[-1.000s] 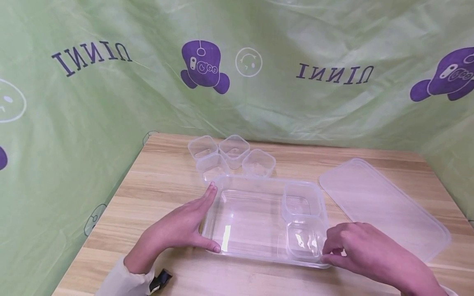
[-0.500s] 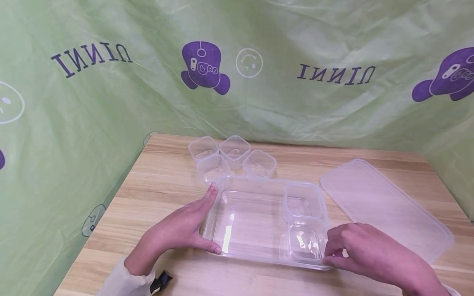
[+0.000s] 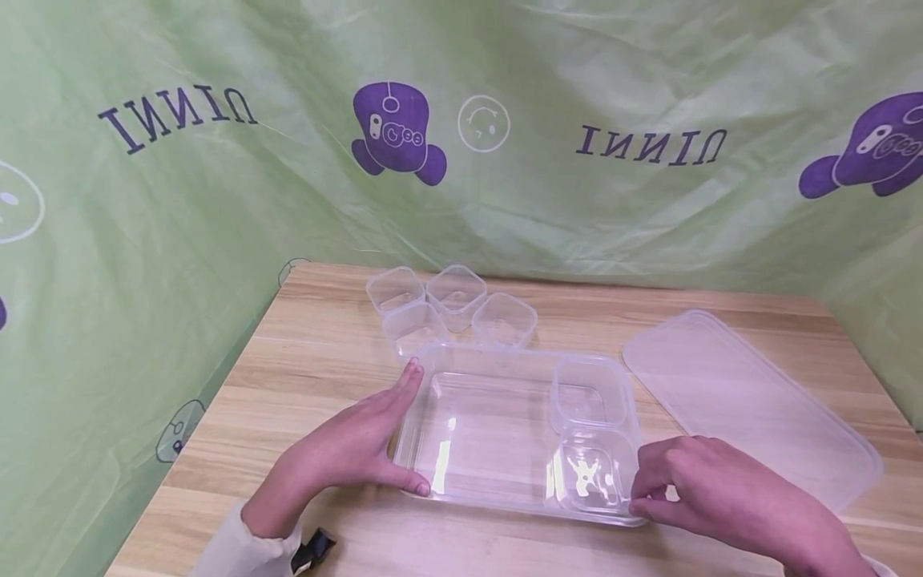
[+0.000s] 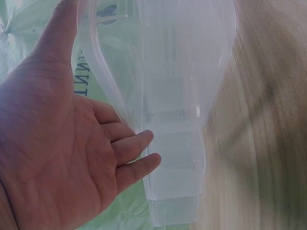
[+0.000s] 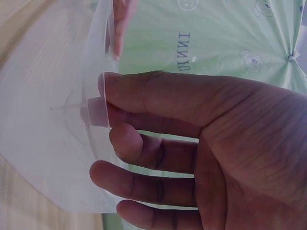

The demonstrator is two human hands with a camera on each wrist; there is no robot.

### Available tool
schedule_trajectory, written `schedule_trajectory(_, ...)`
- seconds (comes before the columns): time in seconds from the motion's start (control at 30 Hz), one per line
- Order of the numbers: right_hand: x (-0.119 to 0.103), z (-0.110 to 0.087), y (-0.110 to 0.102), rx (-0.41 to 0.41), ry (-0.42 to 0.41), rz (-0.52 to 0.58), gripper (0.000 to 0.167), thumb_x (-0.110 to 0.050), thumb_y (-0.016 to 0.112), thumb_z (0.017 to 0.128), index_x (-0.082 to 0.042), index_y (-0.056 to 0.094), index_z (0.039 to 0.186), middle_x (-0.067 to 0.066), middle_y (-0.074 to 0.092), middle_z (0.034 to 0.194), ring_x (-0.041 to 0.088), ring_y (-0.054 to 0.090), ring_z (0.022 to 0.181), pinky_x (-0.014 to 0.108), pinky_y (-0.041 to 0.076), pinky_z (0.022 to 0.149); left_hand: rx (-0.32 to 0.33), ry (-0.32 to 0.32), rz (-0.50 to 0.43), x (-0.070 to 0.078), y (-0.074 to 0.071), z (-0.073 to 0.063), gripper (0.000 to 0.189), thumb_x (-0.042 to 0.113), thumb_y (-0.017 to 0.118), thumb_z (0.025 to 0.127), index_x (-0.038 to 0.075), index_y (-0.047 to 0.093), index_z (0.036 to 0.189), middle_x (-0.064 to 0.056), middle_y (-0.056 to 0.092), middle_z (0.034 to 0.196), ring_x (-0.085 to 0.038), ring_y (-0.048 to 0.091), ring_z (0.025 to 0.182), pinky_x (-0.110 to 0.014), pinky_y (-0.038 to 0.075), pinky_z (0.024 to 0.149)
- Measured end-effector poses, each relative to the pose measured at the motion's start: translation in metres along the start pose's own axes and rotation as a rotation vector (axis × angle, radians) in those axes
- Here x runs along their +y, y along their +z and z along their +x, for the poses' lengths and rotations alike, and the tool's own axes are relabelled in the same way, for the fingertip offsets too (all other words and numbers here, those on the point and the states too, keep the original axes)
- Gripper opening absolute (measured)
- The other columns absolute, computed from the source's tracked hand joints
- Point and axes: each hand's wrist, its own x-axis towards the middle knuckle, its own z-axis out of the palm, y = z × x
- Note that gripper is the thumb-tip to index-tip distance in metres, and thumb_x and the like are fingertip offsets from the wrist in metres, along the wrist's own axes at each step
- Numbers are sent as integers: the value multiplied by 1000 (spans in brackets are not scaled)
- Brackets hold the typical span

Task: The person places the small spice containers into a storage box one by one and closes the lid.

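A large clear plastic box (image 3: 497, 437) lies lengthwise before me. Two small clear cups stand inside its right end: a back cup (image 3: 590, 393) and a front cup (image 3: 593, 473). My left hand (image 3: 346, 445) spans the box's left end, thumb at the near corner and straight fingers at the far one. In the left wrist view, the fingers (image 4: 132, 148) touch the box wall. My right hand (image 3: 699, 481) pinches the rim at the near right corner between thumb (image 5: 144, 93) and index finger. Whether that pinch also takes in the front cup's rim, I cannot tell.
Several more small clear cups (image 3: 457, 288) cluster behind the box's far left side. A flat translucent lid (image 3: 750, 401) lies slanted on the wooden table (image 3: 288, 377) at the right. Green printed cloth (image 3: 534, 192) hangs around the table's back and sides.
Both hands keep their places on the box. Glare on the front cup and the box floor beside it has shifted, and the view has moved very slightly.
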Motion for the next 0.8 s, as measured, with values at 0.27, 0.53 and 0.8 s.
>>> schedule_trajectory(0.27, -1, 2, -3, -4, 19, -26, 29, -17, 84, 86, -43, 70, 84, -35, 50, 84, -11, 50, 72, 11, 41, 63, 1, 7, 4, -1, 1, 0, 142, 85, 69, 69, 4, 0, 164, -16, 3, 170, -32, 25, 151, -50, 30, 119)
schedule_trajectory(0.53, -2, 15, -8, 120, -8, -127, 21, -17, 84, 86, -35, 76, 95, -33, 58, 91, -10, 55, 76, 11, 45, 65, -1, 6, 12, 0, 1, 0, 141, 85, 68, 70, 4, 1, 164, -16, 1, 170, -33, 26, 151, -50, 30, 119)
schedule_trajectory(0.8, 20, 38, -17, 217, -42, -120, 25, -14, 83, 88, -27, 76, 108, -22, 69, 104, -1, 66, 87, 15, 52, 74, -5, 1, 10, -1, 0, 0, 141, 84, 69, 70, 3, 1, 164, -17, 1, 169, -34, 25, 151, -50, 29, 119)
